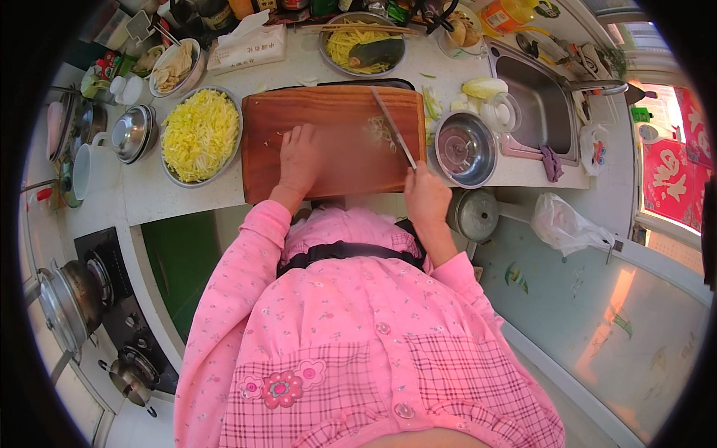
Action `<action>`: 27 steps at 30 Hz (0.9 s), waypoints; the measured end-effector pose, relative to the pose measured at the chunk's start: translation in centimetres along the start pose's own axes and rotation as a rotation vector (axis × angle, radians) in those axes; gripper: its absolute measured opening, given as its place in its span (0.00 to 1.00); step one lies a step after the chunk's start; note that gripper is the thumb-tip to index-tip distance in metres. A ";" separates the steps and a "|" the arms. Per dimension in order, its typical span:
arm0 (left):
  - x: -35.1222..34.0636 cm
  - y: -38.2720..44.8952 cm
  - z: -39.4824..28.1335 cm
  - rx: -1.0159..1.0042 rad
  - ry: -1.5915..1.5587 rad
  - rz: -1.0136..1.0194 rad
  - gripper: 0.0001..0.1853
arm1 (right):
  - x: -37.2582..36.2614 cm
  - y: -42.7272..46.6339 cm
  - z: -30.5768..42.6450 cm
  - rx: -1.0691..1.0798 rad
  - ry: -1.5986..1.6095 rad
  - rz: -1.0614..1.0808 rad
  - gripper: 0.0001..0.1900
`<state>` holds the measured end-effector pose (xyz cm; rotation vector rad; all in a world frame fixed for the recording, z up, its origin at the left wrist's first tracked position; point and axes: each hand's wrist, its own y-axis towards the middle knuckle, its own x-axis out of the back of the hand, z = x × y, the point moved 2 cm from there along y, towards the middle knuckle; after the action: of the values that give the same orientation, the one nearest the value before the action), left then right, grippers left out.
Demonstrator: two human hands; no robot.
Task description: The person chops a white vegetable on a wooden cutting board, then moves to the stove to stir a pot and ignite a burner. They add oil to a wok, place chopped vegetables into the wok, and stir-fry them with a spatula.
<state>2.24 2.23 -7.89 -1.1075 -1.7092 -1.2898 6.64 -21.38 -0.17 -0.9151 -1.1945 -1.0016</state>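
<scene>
A wooden cutting board [336, 106] lies before me. My right hand [427, 195] grips the handle of a kitchen knife [390, 123], whose blade points away over the board's right part. My left hand [299, 157] rests on the board's left part; whether anything is under its fingers cannot be told. Small pale scraps [382, 133] lie beside the blade. The board's middle looks blurred. Left of the board stands a plate heaped with shredded yellow-green cabbage [199, 136]. Beyond the board, a metal bowl [331, 63] holds yellow shreds and a piece of dark green squash [377, 51], with chopsticks [358, 28] across it.
Right of the board are an empty steel bowl [466, 148], a cabbage piece [485, 88] and a sink [538, 101]. A tissue pack [248, 47] and a bowl of pale food [176, 67] stand at the back left. Stacked metal bowls [133, 133] stand left; a gas stove [129, 313] is lower left.
</scene>
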 end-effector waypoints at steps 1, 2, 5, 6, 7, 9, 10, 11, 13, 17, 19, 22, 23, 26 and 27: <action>-0.2 0.1 0.6 0.001 0.020 -0.003 0.11 | -0.6 -0.2 0.5 0.023 0.007 -0.007 0.10; -0.4 0.2 1.1 0.001 0.040 -0.007 0.09 | -1.0 -0.3 0.9 0.052 0.030 -0.032 0.09; 1.6 1.3 2.2 0.106 0.033 -0.081 0.07 | -0.5 -0.1 1.7 0.091 0.123 -0.016 0.09; 2.1 1.4 2.7 0.121 0.032 -0.126 0.08 | -0.3 -0.1 1.7 0.071 0.167 -0.010 0.09; 2.2 1.3 3.1 0.139 0.029 -0.124 0.08 | -0.1 0.0 1.4 0.052 0.211 -0.003 0.10; 2.5 1.2 3.7 0.178 0.022 -0.123 0.07 | 0.1 0.1 0.4 0.006 0.254 0.008 0.10; 2.4 1.1 3.9 0.200 0.013 -0.118 0.08 | 0.0 0.1 -0.5 -0.019 0.254 0.012 0.10; 2.3 0.8 4.0 0.223 0.004 -0.114 0.08 | 0.0 0.2 -1.1 -0.044 0.254 0.016 0.10; 2.4 0.7 3.9 0.242 0.005 -0.097 0.09 | 0.5 0.1 -1.4 -0.047 0.162 0.028 0.10; 3.1 1.0 3.1 0.226 0.043 -0.133 0.14 | 0.0 -0.3 -0.8 0.018 0.129 -0.012 0.10; 3.5 1.4 2.4 0.198 -0.009 -0.140 0.16 | -0.5 -0.5 0.3 0.070 0.159 -0.048 0.09; 3.0 1.9 0.8 0.118 -0.208 -0.086 0.18 | -0.7 -0.5 1.1 0.089 0.243 -0.033 0.09; 2.2 1.9 0.4 0.078 -0.285 -0.075 0.18 | -0.4 -0.3 1.1 0.053 0.274 0.018 0.09; 0.7 3.9 -1.9 0.022 -0.464 -0.044 0.18 | -1.5 0.4 -1.0 0.017 0.519 0.030 0.10; 0.3 4.6 -2.7 0.018 -0.511 -0.032 0.18 | -2.0 0.8 -2.2 0.019 0.628 0.014 0.11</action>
<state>6.49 0.33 -5.31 -1.4958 -2.1036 -1.0623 7.89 -22.99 -2.46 -0.5269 -0.6625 -1.1509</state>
